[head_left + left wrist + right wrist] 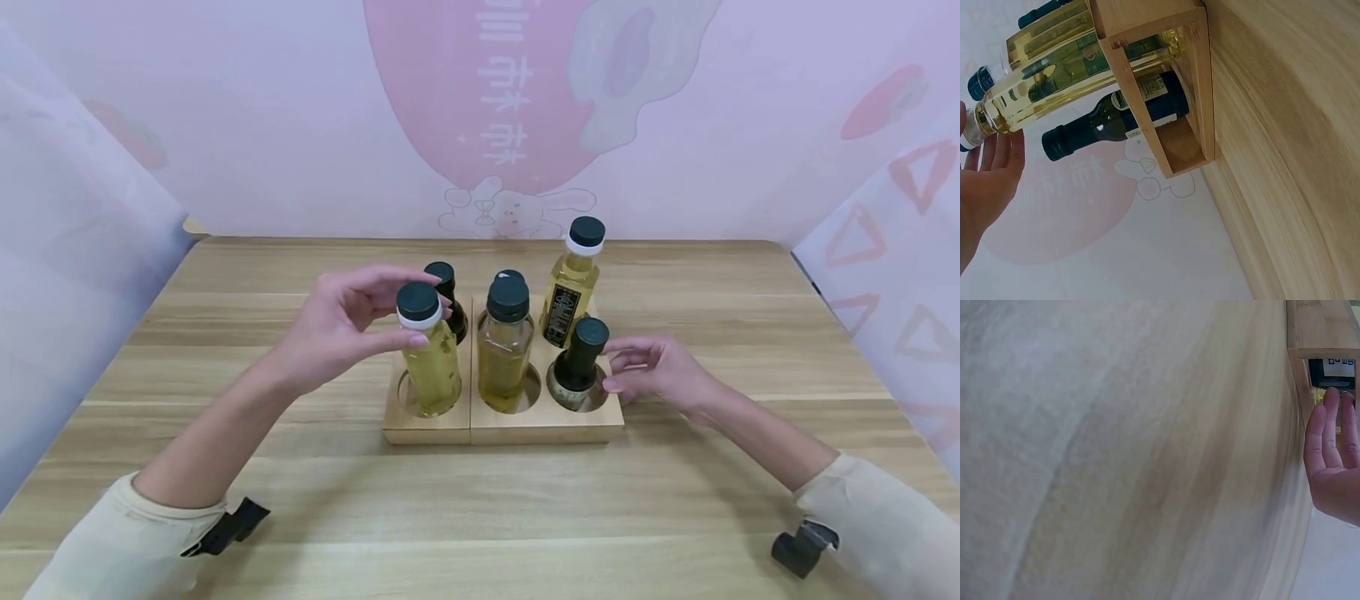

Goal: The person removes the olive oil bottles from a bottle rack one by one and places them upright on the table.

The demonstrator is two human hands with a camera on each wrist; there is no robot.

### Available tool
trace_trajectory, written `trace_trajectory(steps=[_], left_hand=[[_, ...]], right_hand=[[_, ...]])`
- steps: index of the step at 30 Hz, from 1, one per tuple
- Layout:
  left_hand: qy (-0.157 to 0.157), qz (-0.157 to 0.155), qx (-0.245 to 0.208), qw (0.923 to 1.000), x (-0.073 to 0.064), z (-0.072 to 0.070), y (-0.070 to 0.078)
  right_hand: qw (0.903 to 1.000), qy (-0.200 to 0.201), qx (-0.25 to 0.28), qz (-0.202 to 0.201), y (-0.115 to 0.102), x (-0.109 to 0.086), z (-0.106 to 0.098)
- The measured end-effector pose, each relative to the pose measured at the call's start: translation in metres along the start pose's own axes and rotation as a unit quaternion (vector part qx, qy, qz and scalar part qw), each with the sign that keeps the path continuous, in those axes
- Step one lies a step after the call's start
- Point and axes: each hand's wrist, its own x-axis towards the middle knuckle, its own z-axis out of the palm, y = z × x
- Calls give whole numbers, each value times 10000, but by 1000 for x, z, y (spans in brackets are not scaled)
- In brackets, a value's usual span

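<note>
My left hand (341,325) pinches a clear bottle of yellow oil (432,375) just below its dark green cap, thumb in front and fingers behind. The bottle stands in the front left hole of a wooden bottle rack (498,433). In the left wrist view, the same oil bottle (1041,94) reaches down into the rack, with my left hand (988,181) at its capped end. Beside the rack's right end is my right hand (660,375), fingertips right at the wood near a dark, slim-necked bottle (577,358). Those fingers look fairly straight in the right wrist view and hold nothing.
Other bottles stand in the rack: an oil bottle (504,367) in the front middle, a tall black-labelled one (566,304) at back right, and a dark bottle (453,321) at back left. Behind the wooden table (300,475) rises a printed backdrop (285,125).
</note>
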Motion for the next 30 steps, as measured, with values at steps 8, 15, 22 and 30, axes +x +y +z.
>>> trace_trajectory(steps=[8,15,22,30], left_hand=[[168,-89,-215,9996,0,3,5],[224,-198,-225,9993,0,4,6],[353,-297,-258,9986,3,7,4],[439,-192,-317,9983,3,9,4]], right_hand=[[9999,13,-27,162,-4,0,2],[9998,-3,-25,199,-5,-2,2],[9998,34,-34,212,-3,-4,1],[9996,92,-136,229,-5,-3,3]])
